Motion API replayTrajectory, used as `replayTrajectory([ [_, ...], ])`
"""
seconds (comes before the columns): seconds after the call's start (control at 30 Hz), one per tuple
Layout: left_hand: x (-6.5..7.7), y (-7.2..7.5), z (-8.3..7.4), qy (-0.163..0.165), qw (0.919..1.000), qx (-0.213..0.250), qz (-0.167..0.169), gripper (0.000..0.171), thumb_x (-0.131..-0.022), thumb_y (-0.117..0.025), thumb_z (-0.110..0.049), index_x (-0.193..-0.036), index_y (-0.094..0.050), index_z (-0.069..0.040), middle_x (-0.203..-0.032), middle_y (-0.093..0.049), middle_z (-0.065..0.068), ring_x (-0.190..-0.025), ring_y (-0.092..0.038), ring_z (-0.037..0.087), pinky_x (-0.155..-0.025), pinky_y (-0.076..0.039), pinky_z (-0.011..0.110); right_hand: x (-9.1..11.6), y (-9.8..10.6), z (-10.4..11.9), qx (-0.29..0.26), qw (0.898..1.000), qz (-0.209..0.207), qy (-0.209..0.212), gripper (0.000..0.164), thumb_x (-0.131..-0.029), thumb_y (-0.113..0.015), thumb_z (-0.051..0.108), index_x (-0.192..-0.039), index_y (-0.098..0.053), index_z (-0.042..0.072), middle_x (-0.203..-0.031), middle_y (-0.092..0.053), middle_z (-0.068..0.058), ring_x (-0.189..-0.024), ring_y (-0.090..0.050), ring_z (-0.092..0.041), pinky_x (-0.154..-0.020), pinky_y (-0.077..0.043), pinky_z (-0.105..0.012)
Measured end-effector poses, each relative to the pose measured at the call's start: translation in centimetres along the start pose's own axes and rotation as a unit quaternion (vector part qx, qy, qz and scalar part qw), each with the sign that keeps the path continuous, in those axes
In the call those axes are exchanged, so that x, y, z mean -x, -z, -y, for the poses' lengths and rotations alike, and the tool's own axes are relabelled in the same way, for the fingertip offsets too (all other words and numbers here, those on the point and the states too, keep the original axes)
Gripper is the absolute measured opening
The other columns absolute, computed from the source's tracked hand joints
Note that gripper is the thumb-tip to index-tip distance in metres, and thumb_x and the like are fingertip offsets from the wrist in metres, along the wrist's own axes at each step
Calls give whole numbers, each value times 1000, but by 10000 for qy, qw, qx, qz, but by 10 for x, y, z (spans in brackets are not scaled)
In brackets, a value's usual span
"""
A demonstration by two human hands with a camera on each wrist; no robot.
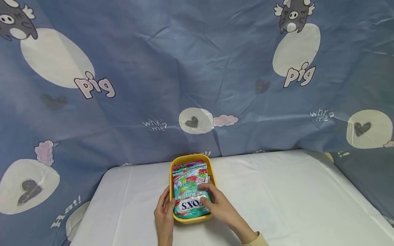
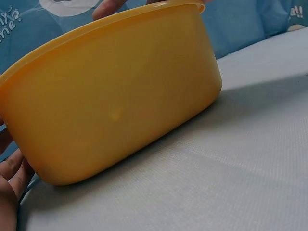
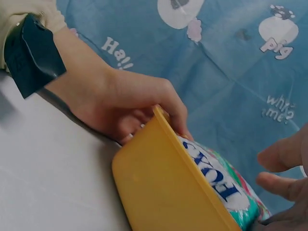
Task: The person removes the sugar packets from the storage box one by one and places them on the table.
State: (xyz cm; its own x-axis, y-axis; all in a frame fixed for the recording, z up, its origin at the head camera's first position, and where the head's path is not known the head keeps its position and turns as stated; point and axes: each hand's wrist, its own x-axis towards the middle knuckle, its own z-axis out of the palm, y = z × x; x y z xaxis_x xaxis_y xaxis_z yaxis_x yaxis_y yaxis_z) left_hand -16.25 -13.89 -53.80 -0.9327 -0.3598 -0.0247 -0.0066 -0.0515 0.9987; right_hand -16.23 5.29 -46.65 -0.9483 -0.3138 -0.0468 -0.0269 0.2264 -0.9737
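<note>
A yellow plastic container [image 1: 193,221] stands on the white surface, holding a shiny green-and-red candy bag [image 1: 188,192] marked FOX'S. My left hand [image 1: 164,213] grips the container's left side. In the right wrist view, that left hand [image 3: 137,98] has its thumb over the rim and fingers bent against the outer wall. Over the bag's right half lies my right hand [image 1: 222,206], fingertips touching the wrapper. The right wrist view shows this right hand [image 3: 288,175] with thumb and finger extended and apart. The container's outer wall [image 2: 115,96] fills much of the left wrist view.
A pinkish-purple wrapper [image 1: 198,162] shows under the bag's far end. The white-covered table [image 1: 261,191] spreads on both sides of the container. Behind it hangs a blue printed cloth [image 1: 197,85], close to the container's far end.
</note>
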Motion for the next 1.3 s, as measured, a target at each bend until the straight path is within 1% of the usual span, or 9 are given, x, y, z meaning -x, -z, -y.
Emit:
replayTrajectory([
  [0.1,0,0,-2,16,10000,-84,22,47,-92,-58,-20,-139,-47,-18,-141,-49,2,-126,-47,9,-94,-42,2,1,1,-1,36,9999,56,153,36,-93,-55,15,-129,-50,16,-147,-39,-11,-147,-8,-33,-120,-9,-54],
  [0.23,1,3,-5,156,9996,-228,76,48,-93,-56,-20,-140,-45,-19,-142,-48,1,-126,-47,10,-91,-44,1,4,-1,-2,413,9982,139,411,41,-93,-56,21,-133,-48,22,-157,-22,-10,-146,-8,-37,-117,-9,-63],
  [0.3,1,4,-7,179,9994,-260,111,48,-94,-56,-21,-140,-45,-20,-142,-47,1,-126,-47,10,-90,-44,2,4,-2,-2,531,9970,153,535,44,-93,-56,23,-136,-46,25,-158,-18,-9,-146,-9,-37,-115,-11,-66],
  [0.57,-3,4,-9,-45,9993,-331,188,46,-95,-54,-20,-140,-44,-21,-142,-47,0,-122,-48,4,-92,-45,3,-2,-1,-3,815,9916,-161,995,49,-95,-53,22,-142,-40,28,-157,-25,-4,-145,-19,-32,-117,-16,-60],
  [0.73,-1,5,-9,0,9988,-464,125,46,-95,-53,-19,-140,-44,-22,-142,-47,1,-125,-48,9,-91,-44,1,-3,0,-6,1192,9862,-23,1148,52,-96,-51,34,-145,-35,29,-156,-26,-2,-145,-22,-29,-116,-20,-59],
  [0.8,1,5,-8,22,9985,-530,114,46,-96,-52,-20,-141,-43,-22,-143,-46,1,-127,-47,11,-90,-43,0,-4,0,-8,1276,9847,-1,1187,53,-96,-51,33,-146,-34,29,-156,-26,-2,-144,-23,-29,-115,-21,-60],
  [0.9,1,5,-7,20,9985,-541,127,46,-96,-52,-22,-141,-42,-22,-144,-45,1,-129,-46,13,-90,-43,0,-5,0,-10,1142,9859,-97,1222,53,-95,-53,25,-145,-36,30,-156,-27,-2,-144,-24,-30,-115,-21,-60],
  [1.1,0,3,-4,17,9986,-529,73,47,-96,-53,-23,-141,-42,-21,-144,-45,1,-128,-46,13,-90,-42,0,-8,-1,-12,412,9909,-239,1256,58,-91,-53,3,-141,-42,30,-154,-31,0,-143,-26,-26,-114,-30,-45],
  [1.3,1,0,-3,17,9992,-410,33,47,-95,-53,-20,-140,-44,-22,-143,-46,1,-127,-46,13,-91,-42,0,-9,0,-12,65,9927,-273,1171,59,-90,-50,-3,-139,-45,29,-154,-31,-1,-143,-26,-27,-113,-34,-41],
])
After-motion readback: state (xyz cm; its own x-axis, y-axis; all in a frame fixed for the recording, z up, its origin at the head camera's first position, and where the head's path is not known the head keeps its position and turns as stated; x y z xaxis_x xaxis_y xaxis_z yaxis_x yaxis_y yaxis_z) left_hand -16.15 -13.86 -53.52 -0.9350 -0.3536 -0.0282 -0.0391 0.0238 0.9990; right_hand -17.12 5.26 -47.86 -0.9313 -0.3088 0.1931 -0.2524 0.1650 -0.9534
